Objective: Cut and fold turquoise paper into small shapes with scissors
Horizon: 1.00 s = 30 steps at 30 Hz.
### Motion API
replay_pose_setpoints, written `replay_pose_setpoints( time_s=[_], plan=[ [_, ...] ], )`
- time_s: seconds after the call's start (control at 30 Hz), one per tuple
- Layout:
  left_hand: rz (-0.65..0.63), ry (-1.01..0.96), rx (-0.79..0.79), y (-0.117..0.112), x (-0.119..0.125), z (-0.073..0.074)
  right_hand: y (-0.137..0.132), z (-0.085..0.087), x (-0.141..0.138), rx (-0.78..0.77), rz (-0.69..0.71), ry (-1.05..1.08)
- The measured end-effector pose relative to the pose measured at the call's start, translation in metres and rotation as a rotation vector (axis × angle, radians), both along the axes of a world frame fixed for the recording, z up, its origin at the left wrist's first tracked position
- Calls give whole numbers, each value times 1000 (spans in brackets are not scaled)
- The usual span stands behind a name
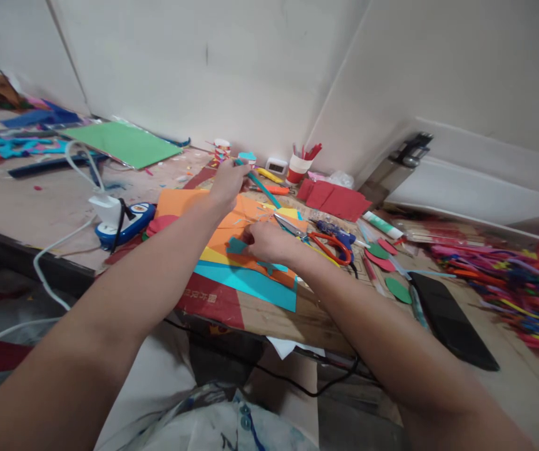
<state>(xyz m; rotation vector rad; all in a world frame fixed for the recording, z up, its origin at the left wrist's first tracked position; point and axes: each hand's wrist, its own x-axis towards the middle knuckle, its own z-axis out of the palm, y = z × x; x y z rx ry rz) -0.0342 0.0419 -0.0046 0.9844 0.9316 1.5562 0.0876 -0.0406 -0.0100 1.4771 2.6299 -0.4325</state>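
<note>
Little room: left hand (228,181) pinches strip (263,188) at orange paper's (179,203) edge.

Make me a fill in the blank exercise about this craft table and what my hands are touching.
1. The left hand pinches a teal strip; the right hand touches a teal scrap on the ___ sheet.
2. The scissors lie just to the ___ of the right hand.
3. The big sheet at the far left is ___.
4. The red-and-white paper cup holds ___ sticks.
Missing words: orange; right; green; red.
</note>
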Motion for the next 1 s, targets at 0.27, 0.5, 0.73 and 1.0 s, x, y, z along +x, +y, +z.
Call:
replay_pose_setpoints(
  time_s=[0.27,0.5,0.73,1.0],
  plan=[
    [-24,323,-184,6,-15,-8,-11,0,2,11,-5,167],
    [-178,167,-209,12,-34,-4,0,9,36,-43,-236,662],
    [-461,1064,-87,9,-49,-2,1,9,81,219,-370,651],
    [-423,1036,345,-35,2,26,-10,18,86,318,-211,418]
  ],
)
